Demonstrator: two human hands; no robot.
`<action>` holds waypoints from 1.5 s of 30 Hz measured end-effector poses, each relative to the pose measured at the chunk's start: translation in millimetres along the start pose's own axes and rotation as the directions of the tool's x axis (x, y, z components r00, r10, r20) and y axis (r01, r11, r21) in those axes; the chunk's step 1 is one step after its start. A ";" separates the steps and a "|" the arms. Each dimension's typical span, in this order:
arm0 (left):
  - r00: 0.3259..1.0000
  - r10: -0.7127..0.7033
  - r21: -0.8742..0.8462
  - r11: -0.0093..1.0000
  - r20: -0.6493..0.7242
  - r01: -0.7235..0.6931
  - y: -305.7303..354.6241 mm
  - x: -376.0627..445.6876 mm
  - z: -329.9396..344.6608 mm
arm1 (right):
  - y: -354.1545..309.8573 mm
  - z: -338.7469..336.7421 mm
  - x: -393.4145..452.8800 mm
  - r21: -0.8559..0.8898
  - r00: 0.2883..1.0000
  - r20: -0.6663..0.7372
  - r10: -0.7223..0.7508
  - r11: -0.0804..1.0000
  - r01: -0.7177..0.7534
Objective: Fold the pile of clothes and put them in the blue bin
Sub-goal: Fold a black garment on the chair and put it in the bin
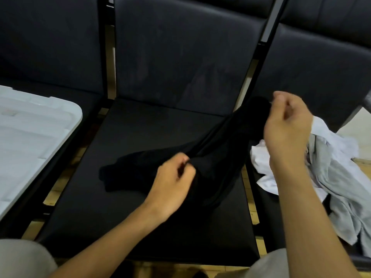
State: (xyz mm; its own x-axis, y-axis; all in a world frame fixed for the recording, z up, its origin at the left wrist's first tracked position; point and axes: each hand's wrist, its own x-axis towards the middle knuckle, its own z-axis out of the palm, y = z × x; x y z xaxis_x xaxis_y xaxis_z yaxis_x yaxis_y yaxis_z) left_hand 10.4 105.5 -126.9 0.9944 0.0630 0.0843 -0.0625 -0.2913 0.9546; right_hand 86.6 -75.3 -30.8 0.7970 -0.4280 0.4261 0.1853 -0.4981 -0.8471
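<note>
Head view, looking down over a row of dark padded chairs. Middle chair seat serving as the work surface; largest thing in frame. White lidded container on the chair to the left, only lid and corner visible, colour of the body not seen, so cannot say whether this is the blue bin. Pile of clothes on the chair to the right: white and pale grey pieces, crumpled, unfolded, one grey piece trailing over the front edge.

Black garment stretched slantwise across the middle seat, one end lifted toward upper right, the other end bunched and resting on the seat at left. Kind of garment not clear, black on black.

Right hand raised, fingers curled, pinching the upper end of the black cloth. Left hand lower, thumb and fingers nipping the cloth at mid-length, cloth drawn taut between the two.

Handling, by judgement: thin, light, limp fabric, no stiffness, liable to slump and twist once let go. Best taken at hems or corners, pulled flat, laid down before each fold. Dark cloth on dark seat makes edges hard to find. Folding barely begun; pile still waiting.
</note>
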 end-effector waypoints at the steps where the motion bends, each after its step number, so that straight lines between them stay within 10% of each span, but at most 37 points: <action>1: 0.999 -0.001 -0.094 0.996 -0.054 -0.004 6.8 4.4 -4.5 | 2.0 -1.7 -1.6 -0.123 0.995 0.059 -0.084 0.988 0.091; 4: 0.988 -0.083 -0.370 0.929 -0.130 0.029 24.3 17.0 -20.9 | -0.1 -0.7 -9.6 0.018 0.890 0.424 -0.170 0.984 0.179; 8: 0.984 -0.116 -0.453 0.890 -0.135 0.042 28.1 31.9 -41.8 | -0.2 9.0 -49.8 -0.052 0.190 0.980 0.053 0.999 -0.010; 11: 0.962 -0.185 -0.434 0.897 -0.198 0.083 14.2 44.6 -58.4 | 38.7 18.5 -72.4 -0.394 -0.008 0.901 0.435 0.823 0.410; 15: 0.924 -0.047 0.128 0.986 -0.381 0.103 -13.7 54.0 -83.0 | 63.0 16.1 -63.2 -0.546 0.005 0.771 0.637 0.657 0.519; 18: 0.929 0.266 0.530 0.843 -0.258 -0.094 -20.6 48.5 -77.7 | 69.9 17.5 -66.8 -0.524 0.035 0.800 0.598 0.670 0.525; 22: 0.938 0.192 0.363 0.884 0.289 -0.293 -24.5 29.4 -42.6 | 69.5 16.7 -69.0 -0.420 0.096 0.901 0.424 0.793 0.440; 25: 0.766 0.010 0.177 0.971 0.643 -0.161 -25.5 16.3 -24.3 | 48.0 8.7 -61.5 -0.144 0.258 0.958 0.127 0.988 0.048; 30: 0.943 0.001 0.193 0.979 0.331 -0.069 -25.4 20.5 -14.4 | 32.2 -0.9 -46.3 0.382 0.686 0.727 0.029 0.813 -0.439; 34: 0.986 0.066 -0.007 0.998 0.155 -0.065 -6.1 28.7 -29.4 | 32.0 -12.1 -34.0 0.485 0.693 0.706 0.145 0.614 -0.623; 38: 0.966 0.028 -0.252 0.967 0.256 0.039 22.0 32.6 -57.0 | 29.5 -18.6 -30.0 0.494 0.692 0.672 0.264 0.536 -0.685; 45: 0.998 -0.002 0.173 0.985 0.059 -0.009 16.6 46.3 -91.5 | 41.6 -31.5 -11.5 0.600 0.815 0.465 0.345 0.555 -0.577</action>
State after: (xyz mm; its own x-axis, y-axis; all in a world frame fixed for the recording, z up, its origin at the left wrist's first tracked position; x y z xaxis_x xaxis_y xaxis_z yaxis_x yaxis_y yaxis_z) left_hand 47.7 191.0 -81.0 0.9978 0.0070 0.0656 -0.0554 -0.4530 0.8898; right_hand 67.1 -114.8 -61.0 0.9812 -0.1697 -0.0924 -0.0123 0.4226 -0.9062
